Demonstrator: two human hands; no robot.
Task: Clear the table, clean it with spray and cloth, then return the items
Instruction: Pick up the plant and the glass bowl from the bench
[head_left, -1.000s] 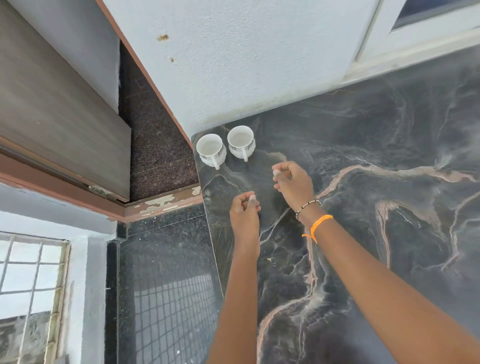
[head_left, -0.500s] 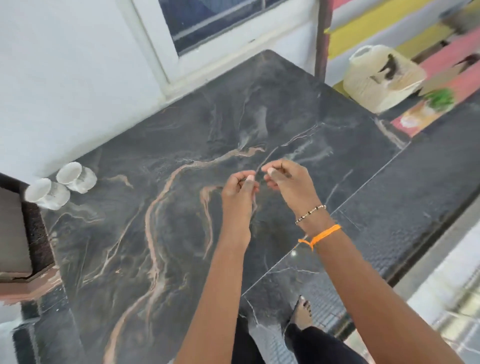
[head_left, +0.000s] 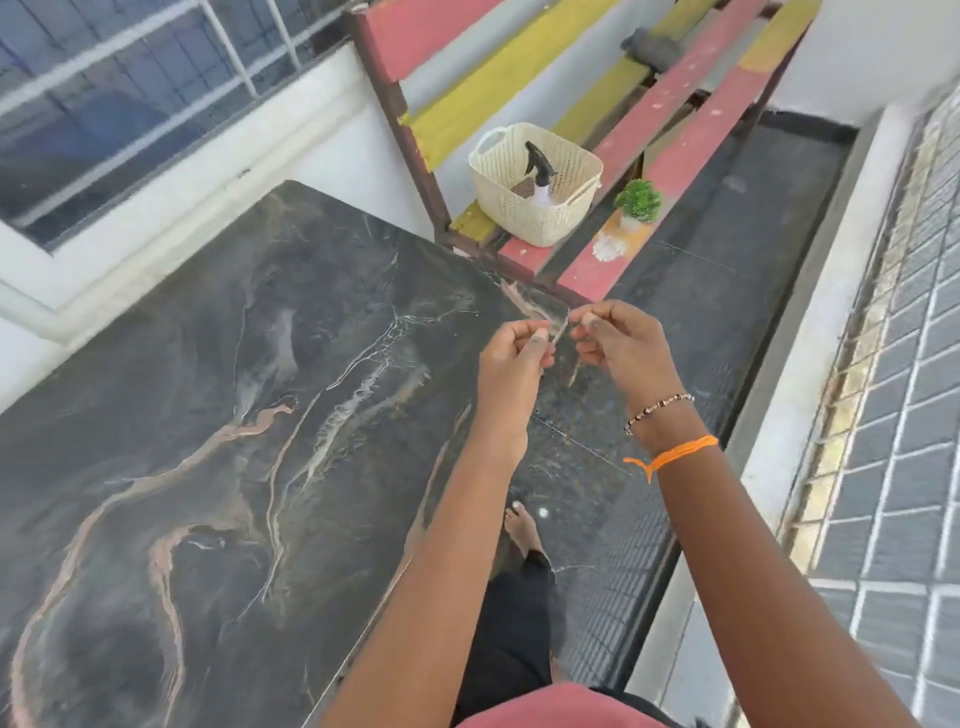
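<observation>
The dark marble table (head_left: 208, 415) fills the left of the view, and the part I see is bare. My left hand (head_left: 511, 358) and my right hand (head_left: 618, 345) hover close together over its right corner. Both have their fingers curled with the thumb on the forefinger, and I see nothing in either. To the right, a cream woven basket (head_left: 524, 218) stands on the red and yellow bench (head_left: 675, 119). A spray bottle (head_left: 539, 171) with a black trigger stands inside it. At the bench's far end lies a grey cloth (head_left: 652, 49).
A small green potted plant (head_left: 638, 201) stands on the bench beside the basket, with a small white object (head_left: 608, 249) in front of it. A window and white wall run behind the table. My bare foot (head_left: 522, 530) is on the dark floor by the table's right edge.
My view has swung right, from the table's left corner with two white cups to its right corner and the bench. Both hands stayed curled and moved along with it.
</observation>
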